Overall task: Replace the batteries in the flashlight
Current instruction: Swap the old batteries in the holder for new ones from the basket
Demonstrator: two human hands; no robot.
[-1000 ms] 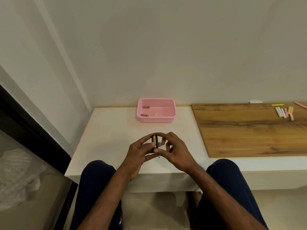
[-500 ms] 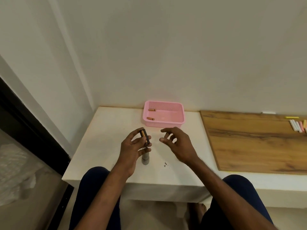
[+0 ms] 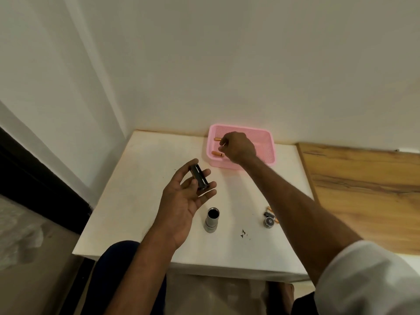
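Head view: left hand [image 3: 185,198] holds black battery holder [image 3: 199,177] above white table [image 3: 145,178]. Right hand [image 3: 238,146] is over pink basket [image 3: 266,133], fingers curled beside two orange batteries [image 3: 215,153]; can't tell if it pinches one. Flashlight [image 3: 211,220] stands open-ended on table, cap [image 3: 268,222] by right forearm, small bits beside it unclear

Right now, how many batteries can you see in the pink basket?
2. The far battery lies by the pink basket's back left corner; the near battery lies along its left side. The right hand hovers over the basket and could hide more.
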